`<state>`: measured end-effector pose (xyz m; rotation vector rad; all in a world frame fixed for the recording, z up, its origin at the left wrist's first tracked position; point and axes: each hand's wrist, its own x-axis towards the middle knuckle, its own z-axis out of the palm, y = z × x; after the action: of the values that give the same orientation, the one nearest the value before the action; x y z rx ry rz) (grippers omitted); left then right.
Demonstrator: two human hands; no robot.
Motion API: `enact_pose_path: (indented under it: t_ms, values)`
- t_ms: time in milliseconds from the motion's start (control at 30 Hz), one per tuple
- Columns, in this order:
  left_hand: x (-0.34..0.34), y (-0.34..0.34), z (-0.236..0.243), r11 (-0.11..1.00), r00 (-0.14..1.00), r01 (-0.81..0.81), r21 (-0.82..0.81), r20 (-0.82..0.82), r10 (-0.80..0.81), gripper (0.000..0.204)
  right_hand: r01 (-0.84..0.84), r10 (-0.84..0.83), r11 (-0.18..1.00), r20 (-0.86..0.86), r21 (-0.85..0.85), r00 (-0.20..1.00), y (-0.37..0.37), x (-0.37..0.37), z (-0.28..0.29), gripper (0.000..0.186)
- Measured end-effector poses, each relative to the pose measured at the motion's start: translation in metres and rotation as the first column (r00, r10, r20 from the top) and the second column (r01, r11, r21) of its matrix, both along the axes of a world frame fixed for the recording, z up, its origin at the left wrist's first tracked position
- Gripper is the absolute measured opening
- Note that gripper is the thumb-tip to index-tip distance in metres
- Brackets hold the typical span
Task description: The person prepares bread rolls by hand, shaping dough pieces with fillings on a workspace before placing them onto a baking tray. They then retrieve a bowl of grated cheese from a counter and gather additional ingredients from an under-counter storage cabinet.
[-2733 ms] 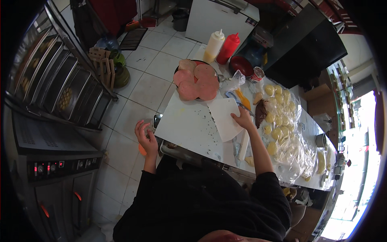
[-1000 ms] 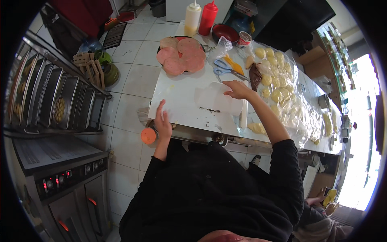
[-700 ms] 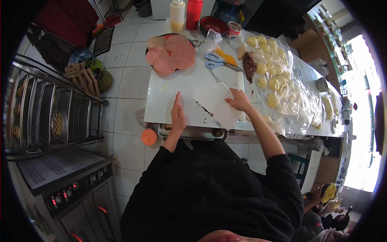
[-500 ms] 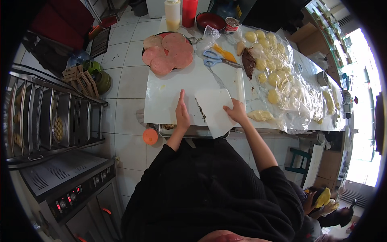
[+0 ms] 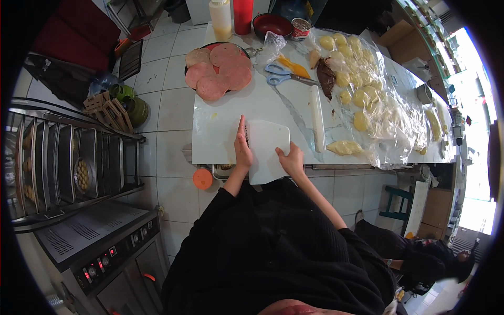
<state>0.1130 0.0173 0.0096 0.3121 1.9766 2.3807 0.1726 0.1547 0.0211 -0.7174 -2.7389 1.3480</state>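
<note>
Sheet: white and flat, the sheet [image 5: 269,152] lies at the front of the table [image 5: 218,139], its near end reaching past the table's edge.
Right hand: the right hand [image 5: 291,161] pinches the sheet at its right side, thumb on top; the other fingers are mostly hidden.
Left hand: the left hand [image 5: 243,149] stands on edge, fingers straight and close together, palm turned toward the sheet, gripping nothing; whether it touches the sheet I cannot tell.
Dark bits: small dark bits [image 5: 247,135] sit in a narrow line between the left fingers and the sheet's left edge.
Farther back, left: round pink slices [image 5: 231,71] overlap on a dark-rimmed plate [image 5: 247,52].
Farther back, middle: blue-handled scissors [image 5: 277,80] lie open-handled beside a yellow-orange tool [image 5: 294,67].
Right of the sheet: a white bar [image 5: 317,118] lies apart from it; beyond, pale dough balls [image 5: 344,79] rest under clear plastic [image 5: 391,136].
</note>
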Motion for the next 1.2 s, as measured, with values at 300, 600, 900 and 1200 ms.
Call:
enact_pose_path:
  t_ms: [300,600,900,1200]
  values:
    - [0.000,0.003,0.005,0.993,0.994,0.112,0.041,0.005,-0.112,0.076,0.023,-0.022,0.996,0.006,-0.083,1.000,-0.003,0.003,-0.006,0.032]
    - [-0.021,-0.021,-0.008,0.999,1.000,0.008,-0.049,-0.022,-0.010,0.065,0.046,-0.046,0.993,0.003,-0.110,0.999,-0.002,0.002,-0.007,0.031]
    - [-0.012,-0.026,-0.017,0.632,0.967,-0.141,-0.762,-0.242,-0.075,0.054,0.028,-0.028,0.996,0.004,-0.089,1.000,0.002,0.002,-0.018,0.032]
    - [0.000,-0.017,0.010,0.822,0.970,-0.039,-0.568,-0.221,-0.107,0.038,0.037,-0.037,0.993,-0.001,-0.108,0.999,0.000,0.003,-0.016,0.031]
